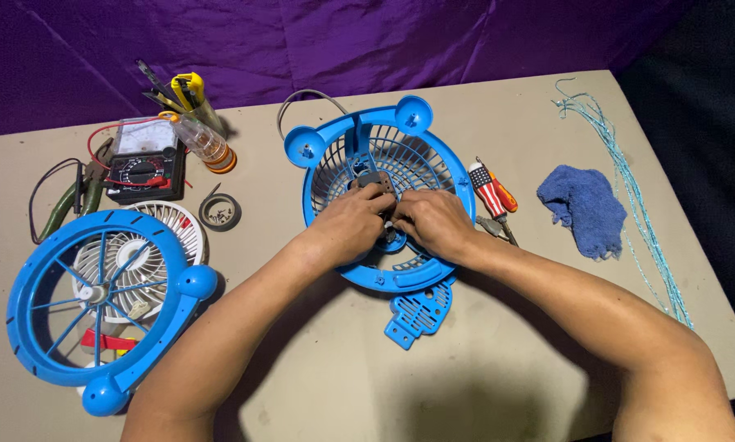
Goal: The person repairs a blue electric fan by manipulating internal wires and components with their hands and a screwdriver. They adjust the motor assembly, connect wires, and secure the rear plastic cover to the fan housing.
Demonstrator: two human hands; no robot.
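A blue plastic fan rear housing (433, 155) with a grille lies in the middle of the table. Both hands rest over its centre. My left hand (349, 223) and my right hand (434, 223) pinch a small dark motor part (377, 181) at the hub from either side. The fingertips hide most of that part. A blue perforated cover piece (419, 311) lies just below the housing, near my right forearm.
The blue front grille ring (32, 282) lies at left over white fan blades (169, 223). A multimeter (145, 160), pliers (66, 203), a small bottle (204, 141), a ring-shaped dish of screws (219, 212), screwdrivers (492, 192), a blue cloth (584, 209) and a light cord (629, 184) surround it.
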